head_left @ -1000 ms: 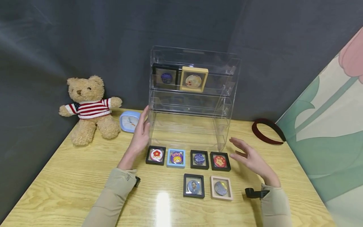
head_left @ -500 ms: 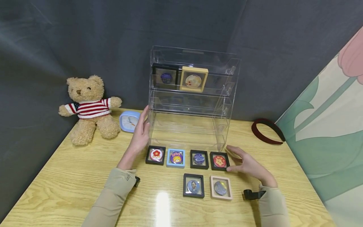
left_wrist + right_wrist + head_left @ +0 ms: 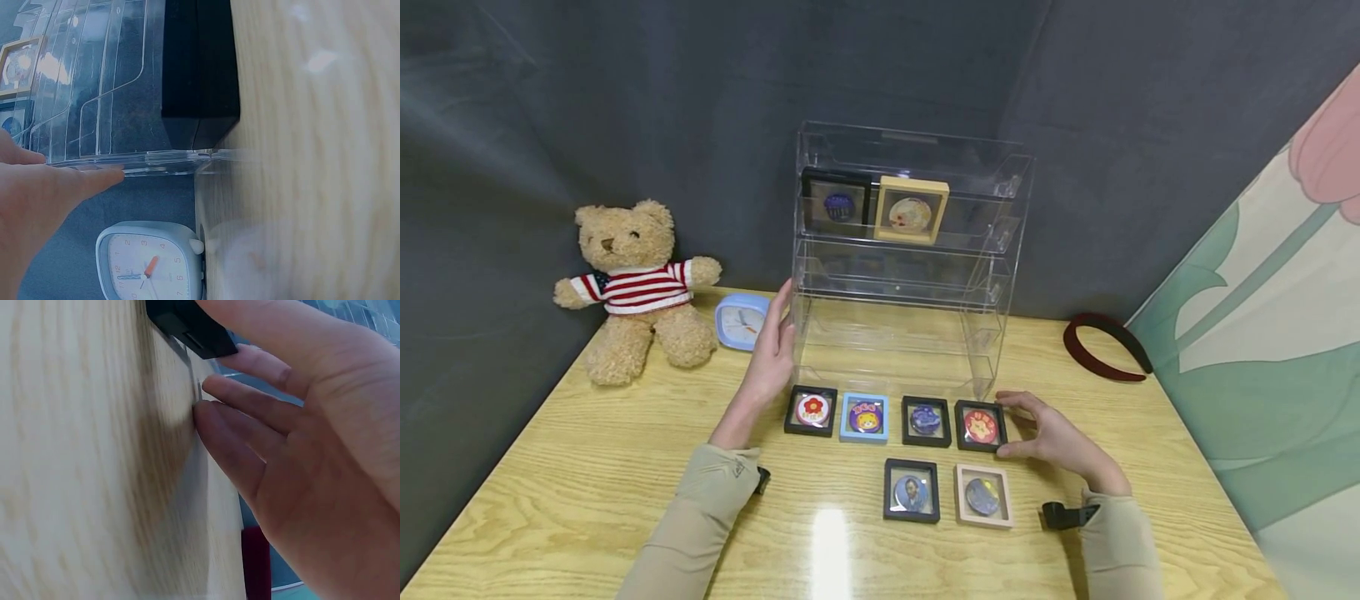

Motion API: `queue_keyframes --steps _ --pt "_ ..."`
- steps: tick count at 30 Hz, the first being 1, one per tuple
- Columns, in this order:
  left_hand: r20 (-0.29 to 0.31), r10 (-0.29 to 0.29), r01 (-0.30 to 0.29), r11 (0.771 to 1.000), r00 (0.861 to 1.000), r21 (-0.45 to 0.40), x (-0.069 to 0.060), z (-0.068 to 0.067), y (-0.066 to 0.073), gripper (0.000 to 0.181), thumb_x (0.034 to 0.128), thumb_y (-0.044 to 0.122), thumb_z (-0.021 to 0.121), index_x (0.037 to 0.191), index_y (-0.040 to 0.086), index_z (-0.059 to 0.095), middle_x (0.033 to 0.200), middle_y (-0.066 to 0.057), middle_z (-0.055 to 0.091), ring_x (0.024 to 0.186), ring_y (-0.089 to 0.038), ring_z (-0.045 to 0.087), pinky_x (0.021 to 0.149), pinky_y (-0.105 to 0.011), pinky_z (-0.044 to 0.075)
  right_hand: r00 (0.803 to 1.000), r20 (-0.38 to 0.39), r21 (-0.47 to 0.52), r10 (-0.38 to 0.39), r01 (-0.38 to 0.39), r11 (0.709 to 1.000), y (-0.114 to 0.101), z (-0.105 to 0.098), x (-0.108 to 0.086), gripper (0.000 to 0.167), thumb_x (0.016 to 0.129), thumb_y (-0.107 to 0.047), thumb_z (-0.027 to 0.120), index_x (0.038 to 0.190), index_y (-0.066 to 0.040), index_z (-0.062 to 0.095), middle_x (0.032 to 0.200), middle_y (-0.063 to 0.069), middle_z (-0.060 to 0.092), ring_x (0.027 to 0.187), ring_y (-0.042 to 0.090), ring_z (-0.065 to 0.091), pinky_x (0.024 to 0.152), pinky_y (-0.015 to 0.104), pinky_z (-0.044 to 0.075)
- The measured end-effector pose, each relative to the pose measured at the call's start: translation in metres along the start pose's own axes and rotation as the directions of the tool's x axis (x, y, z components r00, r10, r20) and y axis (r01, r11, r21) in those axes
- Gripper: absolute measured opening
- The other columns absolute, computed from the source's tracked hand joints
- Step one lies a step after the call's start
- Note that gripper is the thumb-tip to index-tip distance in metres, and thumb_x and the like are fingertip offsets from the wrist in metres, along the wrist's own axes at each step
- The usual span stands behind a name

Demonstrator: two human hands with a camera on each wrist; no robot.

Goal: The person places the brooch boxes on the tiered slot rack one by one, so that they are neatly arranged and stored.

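My left hand [image 3: 767, 354] rests with straight fingers against the left side of a clear tiered display rack [image 3: 898, 333]. My right hand [image 3: 1060, 437] pinches the right end of a black display frame [image 3: 981, 426] by thumb and forefinger; a red star badge is inside, and the frame lies on the table. In the right wrist view the frame's dark edge [image 3: 187, 328] sits between thumb and forefinger. Beside it lie a black frame with a dark blue badge [image 3: 926, 421], a light blue frame [image 3: 864, 418] and a black frame with a flower badge [image 3: 811, 410].
Nearer lie a black portrait frame [image 3: 912, 491] and a pink frame [image 3: 983, 496]. The rack's upper tier bears a black frame [image 3: 837, 204] and a yellow frame [image 3: 912, 210]. A teddy bear [image 3: 640, 287], a blue clock [image 3: 741, 322] and a dark red headband [image 3: 1105, 346] stand around.
My right hand has moved left and down to the black frame with the red star badge, and its thumb and forefinger have closed on that frame's end. The left hand has stayed put.
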State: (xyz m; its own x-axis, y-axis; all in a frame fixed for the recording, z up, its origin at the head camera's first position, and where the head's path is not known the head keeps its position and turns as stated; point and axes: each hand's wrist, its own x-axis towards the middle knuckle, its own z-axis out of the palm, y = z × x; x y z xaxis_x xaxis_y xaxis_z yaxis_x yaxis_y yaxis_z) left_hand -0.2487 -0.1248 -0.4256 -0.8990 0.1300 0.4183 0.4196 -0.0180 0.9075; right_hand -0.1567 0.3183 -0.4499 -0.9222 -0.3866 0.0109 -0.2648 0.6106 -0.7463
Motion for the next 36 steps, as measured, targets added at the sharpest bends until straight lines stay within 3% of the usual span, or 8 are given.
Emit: queue_keyframes --steps 3,5,9,14,18,23,27,36 --pt "-0.002 0.013 -0.013 1.0 1.0 -0.003 0.0 0.0 -0.001 0.067 0.1082 -0.014 0.027 0.171 0.006 0.018 0.176 -0.019 0.016 0.159 -0.042 0.022 0.133 -0.046 0.021 1.0 -0.021 0.0 0.009 -0.009 1.0 -0.001 0.001 0.001 0.069 0.082 -0.011 0.094 0.137 0.007 0.057 0.145 0.029 0.057 0.139 0.057 0.048 0.117 0.074 0.035" --pt "-0.004 0.021 -0.021 1.0 1.0 -0.004 0.0 0.0 -0.002 0.067 0.108 -0.015 0.028 0.171 0.006 0.018 0.176 -0.02 0.016 0.159 -0.042 0.023 0.132 -0.046 0.022 0.999 -0.037 0.0 0.008 -0.008 1.0 -0.002 0.001 0.002 0.067 0.081 -0.01 0.095 0.134 0.005 0.057 0.137 0.025 0.062 0.132 0.053 0.055 0.113 0.071 0.044" --pt "-0.005 0.028 -0.028 1.0 1.0 -0.003 0.0 0.001 -0.003 0.067 0.1075 -0.015 0.028 0.171 0.004 0.018 0.176 -0.02 0.016 0.158 -0.046 0.024 0.132 -0.047 0.022 0.998 -0.059 0.074 0.019 -0.015 0.997 -0.005 0.001 0.003 0.059 0.082 -0.002 0.092 0.127 0.005 0.055 0.122 0.02 0.064 0.109 0.035 0.066 0.091 0.046 0.064" --pt "-0.006 0.027 -0.027 1.0 1.0 -0.004 0.0 0.0 -0.003 0.067 0.1077 -0.015 0.028 0.171 0.005 0.017 0.176 -0.021 0.015 0.157 -0.05 0.022 0.132 -0.048 0.022 0.997 -0.062 0.178 0.04 -0.029 0.984 -0.006 -0.001 0.003 0.042 0.091 0.003 0.083 0.122 0.006 0.054 0.115 0.021 0.063 0.096 0.02 0.068 0.075 0.027 0.063" --pt "-0.004 0.036 -0.036 0.999 0.999 -0.005 0.0 0.0 -0.002 0.067 0.1071 -0.016 0.027 0.171 0.004 0.018 0.175 -0.022 0.016 0.157 -0.05 0.021 0.132 -0.047 0.021 0.996 -0.083 0.194 0.027 -0.01 0.981 -0.004 -0.002 0.002 0.026 0.097 0.004 0.076 0.116 0.005 0.057 0.114 0.023 0.065 0.092 0.015 0.072 0.072 0.03 0.065" --pt "-0.009 0.043 -0.043 0.999 0.999 -0.011 0.0 0.001 -0.002 0.067 0.1066 -0.017 0.028 0.17 0.003 0.018 0.175 -0.022 0.017 0.158 -0.047 0.022 0.132 -0.046 0.022 0.988 -0.145 0.173 -0.061 0.087 0.981 -0.004 -0.002 0.002 0.013 0.099 0.006 0.072 0.106 0.002 0.062 0.111 0.025 0.067 0.087 0.015 0.075 0.07 0.035 0.068" --pt "-0.009 0.041 -0.041 0.999 0.999 -0.01 -0.001 0.001 -0.002 0.067 0.107 -0.016 0.028 0.17 0.003 0.019 0.175 -0.022 0.017 0.158 -0.046 0.023 0.132 -0.046 0.022 0.971 -0.218 0.132 -0.093 0.124 0.983 -0.006 -0.002 0.003 0.013 0.098 0.006 0.073 0.1 -0.003 0.064 0.115 0.022 0.066 0.087 0.014 0.075 0.071 0.036 0.068" --pt "0.0 0.017 -0.017 1.0 1.0 0.007 0.0 0.0 -0.002 0.067 0.1085 -0.014 0.029 0.171 0.006 0.018 0.176 -0.018 0.016 0.159 -0.043 0.023 0.132 -0.043 0.023 0.933 -0.331 0.174 -0.138 0.204 0.963 -0.018 -0.009 0.008 0.01 0.097 0.013 0.069 0.099 0.006 0.063 0.114 0.008 0.066 0.091 0.011 0.076 0.073 0.036 0.069"
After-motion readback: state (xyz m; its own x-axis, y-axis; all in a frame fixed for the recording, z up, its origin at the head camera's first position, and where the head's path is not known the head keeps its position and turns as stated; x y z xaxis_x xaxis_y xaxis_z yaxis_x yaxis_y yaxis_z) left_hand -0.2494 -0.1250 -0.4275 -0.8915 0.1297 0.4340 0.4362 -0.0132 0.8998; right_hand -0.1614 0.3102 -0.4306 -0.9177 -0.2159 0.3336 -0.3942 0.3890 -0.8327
